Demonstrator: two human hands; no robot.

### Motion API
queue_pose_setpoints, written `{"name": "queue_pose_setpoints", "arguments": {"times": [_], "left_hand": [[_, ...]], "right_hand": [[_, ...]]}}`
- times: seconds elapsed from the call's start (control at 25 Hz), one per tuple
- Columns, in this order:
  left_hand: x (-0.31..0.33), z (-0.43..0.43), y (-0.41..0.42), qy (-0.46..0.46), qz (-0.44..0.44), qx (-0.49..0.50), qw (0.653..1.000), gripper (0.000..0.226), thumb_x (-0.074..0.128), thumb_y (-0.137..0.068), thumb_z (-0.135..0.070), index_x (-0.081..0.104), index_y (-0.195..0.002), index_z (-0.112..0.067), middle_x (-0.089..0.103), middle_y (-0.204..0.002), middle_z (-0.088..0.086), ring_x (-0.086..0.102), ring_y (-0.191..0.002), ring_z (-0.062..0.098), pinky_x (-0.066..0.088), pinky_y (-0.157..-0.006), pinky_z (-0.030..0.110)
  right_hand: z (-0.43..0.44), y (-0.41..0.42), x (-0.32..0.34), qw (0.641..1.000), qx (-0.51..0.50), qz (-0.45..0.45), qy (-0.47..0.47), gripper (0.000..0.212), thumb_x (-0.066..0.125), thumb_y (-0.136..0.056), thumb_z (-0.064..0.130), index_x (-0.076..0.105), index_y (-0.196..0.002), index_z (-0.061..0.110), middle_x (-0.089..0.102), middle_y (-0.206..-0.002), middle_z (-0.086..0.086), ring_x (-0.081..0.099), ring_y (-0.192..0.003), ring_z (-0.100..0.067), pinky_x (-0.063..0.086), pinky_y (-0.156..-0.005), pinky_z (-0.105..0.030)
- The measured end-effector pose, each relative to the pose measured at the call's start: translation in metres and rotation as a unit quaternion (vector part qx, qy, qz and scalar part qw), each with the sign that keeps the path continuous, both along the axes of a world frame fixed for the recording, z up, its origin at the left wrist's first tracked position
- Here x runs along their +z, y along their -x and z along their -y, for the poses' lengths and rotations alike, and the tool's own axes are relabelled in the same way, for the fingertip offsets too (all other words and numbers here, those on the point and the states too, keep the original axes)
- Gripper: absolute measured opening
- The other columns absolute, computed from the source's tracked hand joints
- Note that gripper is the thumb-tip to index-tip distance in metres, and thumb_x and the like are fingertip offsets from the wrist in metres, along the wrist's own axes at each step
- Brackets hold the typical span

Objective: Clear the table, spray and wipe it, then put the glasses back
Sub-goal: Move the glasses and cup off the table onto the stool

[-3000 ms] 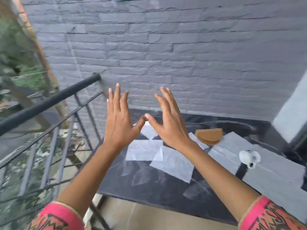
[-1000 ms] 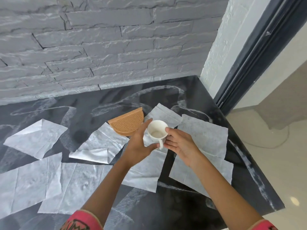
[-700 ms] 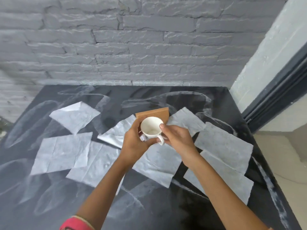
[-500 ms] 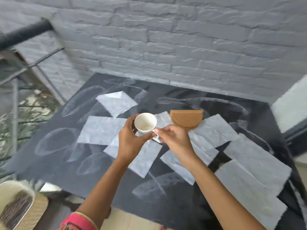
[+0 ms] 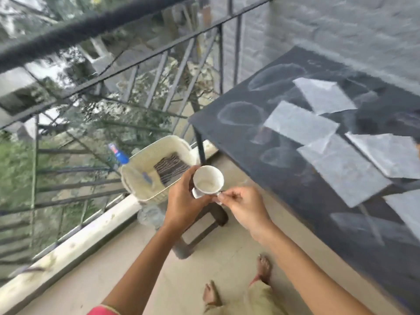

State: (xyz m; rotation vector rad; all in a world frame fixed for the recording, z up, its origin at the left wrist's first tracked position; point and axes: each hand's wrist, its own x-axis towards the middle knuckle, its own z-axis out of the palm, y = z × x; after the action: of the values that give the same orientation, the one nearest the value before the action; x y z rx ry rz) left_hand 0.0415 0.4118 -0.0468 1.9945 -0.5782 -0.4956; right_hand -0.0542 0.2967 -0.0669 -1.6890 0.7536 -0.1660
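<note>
The person holds the cup [image 5: 208, 179] off the table [image 5: 238, 133], near the basket [image 5: 145, 178]: left hand [image 5: 181, 201] wrapped round its body, right hand [image 5: 243, 205] pinching the handle. Clearing looks barely begun, with paper sheets [image 5: 300, 125] covering the top. Spraying, wiping and returning remain.

Home balcony: railing [image 5: 136, 62], table [image 5: 284, 167].

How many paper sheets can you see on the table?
5 paper sheets on the table: farthest, left, middle, right, nearest at the frame edge. More may lie out of frame.
</note>
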Motion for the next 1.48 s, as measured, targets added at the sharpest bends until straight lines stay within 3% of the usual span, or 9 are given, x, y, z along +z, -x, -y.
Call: {"name": "queue_pose_setpoints", "arguments": {"times": [0.08, 0.24, 0.44, 0.64, 0.8, 1.04, 1.24, 1.36, 1.48], "left_hand": [[-0.023, -0.031, -0.015, -0.044, 0.004, 0.012, 0.999, 0.082, 0.088, -0.058, -0.033, 0.051, -0.131, -0.025, 0.063, -0.117, -0.011, 0.058, -0.112, 0.008, 0.047, -0.100, 0.035], [-0.085, -0.064, -0.040, -0.085, -0.001, 0.049, 0.995, 0.086, 0.084, -0.067, -0.015, 0.042, -0.141, -0.017, 0.055, -0.135, 0.001, 0.051, -0.122, 0.015, 0.042, -0.102, 0.032], [-0.181, -0.062, -0.040, -0.122, -0.060, 0.129, 0.982, 0.052, 0.072, -0.078, -0.010, 0.058, -0.127, -0.018, 0.070, -0.105, 0.000, 0.065, -0.101, 0.018, 0.038, -0.072, 0.014], [-0.248, -0.041, -0.035, -0.092, -0.150, 0.179, 0.968, 0.040, 0.056, -0.086, -0.001, 0.060, -0.122, -0.017, 0.072, -0.109, 0.004, 0.063, -0.111, 0.021, 0.046, -0.093, 0.028], [-0.281, -0.028, -0.048, -0.070, -0.198, 0.180, 0.961, 0.047, 0.048, -0.089, 0.001, 0.053, -0.130, -0.020, 0.063, -0.095, 0.000, 0.059, -0.096, 0.017, 0.045, -0.088, 0.029], [-0.295, -0.013, -0.051, -0.038, -0.281, 0.175, 0.943, 0.074, 0.041, -0.077, 0.007, 0.035, -0.143, -0.026, 0.057, -0.116, -0.002, 0.048, -0.084, -0.002, 0.039, -0.071, 0.013], [-0.288, -0.006, -0.055, -0.009, -0.302, 0.191, 0.934, 0.088, 0.036, -0.059, -0.009, 0.030, -0.147, -0.020, 0.061, -0.115, -0.001, 0.051, -0.084, -0.010, 0.046, -0.088, 0.026], [-0.275, -0.007, -0.052, -0.029, -0.282, 0.180, 0.942, 0.080, 0.034, -0.062, -0.013, 0.038, -0.141, -0.017, 0.064, -0.113, 0.000, 0.059, -0.093, 0.002, 0.049, -0.092, 0.030], [-0.245, -0.012, -0.049, -0.076, -0.247, 0.147, 0.955, 0.071, 0.039, -0.068, -0.006, 0.044, -0.138, -0.017, 0.063, -0.107, -0.001, 0.056, -0.082, 0.005, 0.045, -0.073, 0.011]], "right_hand": [[-0.031, -0.021, -0.031, 1.000, 0.010, -0.015, -0.015, 0.015, 0.071, -0.073, 0.031, 0.068, -0.062, 0.022, 0.072, -0.069, -0.001, 0.068, -0.072, -0.015, 0.053, -0.073, -0.040], [-0.063, -0.054, -0.097, 0.999, 0.019, -0.044, -0.002, 0.008, 0.073, -0.079, 0.014, 0.071, -0.071, 0.013, 0.068, -0.066, 0.004, 0.059, -0.058, 0.003, 0.046, -0.063, -0.018], [-0.066, -0.071, -0.177, 0.998, -0.031, -0.053, 0.021, 0.007, 0.071, -0.079, 0.004, 0.071, -0.072, 0.006, 0.064, -0.061, 0.008, 0.058, -0.055, 0.004, 0.042, -0.058, -0.010], [-0.047, -0.092, -0.240, 0.996, -0.024, -0.075, 0.051, 0.004, 0.069, -0.080, 0.003, 0.072, -0.078, 0.004, 0.066, -0.067, 0.002, 0.057, -0.054, 0.008, 0.040, -0.057, -0.003], [-0.036, -0.116, -0.275, 0.993, -0.018, -0.095, 0.061, 0.004, 0.068, -0.081, 0.005, 0.072, -0.081, 0.003, 0.066, -0.070, 0.000, 0.057, -0.059, -0.003, 0.039, -0.055, -0.002], [-0.042, -0.138, -0.308, 0.990, -0.024, -0.122, 0.064, 0.006, 0.069, -0.081, 0.009, 0.073, -0.080, 0.006, 0.072, -0.078, -0.006, 0.065, -0.072, -0.015, 0.050, -0.070, -0.026], [-0.044, -0.147, -0.304, 0.993, 0.010, -0.110, 0.033, 0.009, 0.065, -0.084, 0.005, 0.071, -0.085, -0.001, 0.064, -0.072, 0.000, 0.060, -0.067, -0.010, 0.044, -0.060, -0.013], [-0.044, -0.142, -0.299, 0.993, 0.033, -0.103, 0.035, 0.013, 0.066, -0.086, 0.012, 0.071, -0.091, 0.002, 0.064, -0.076, 0.002, 0.064, -0.075, -0.010, 0.047, -0.065, -0.014], [-0.046, -0.141, -0.279, 0.993, 0.003, -0.114, 0.025, 0.022, 0.068, -0.084, 0.024, 0.068, -0.099, 0.007, 0.068, -0.088, 0.001, 0.063, -0.084, -0.008, 0.049, -0.076, -0.019]]}}
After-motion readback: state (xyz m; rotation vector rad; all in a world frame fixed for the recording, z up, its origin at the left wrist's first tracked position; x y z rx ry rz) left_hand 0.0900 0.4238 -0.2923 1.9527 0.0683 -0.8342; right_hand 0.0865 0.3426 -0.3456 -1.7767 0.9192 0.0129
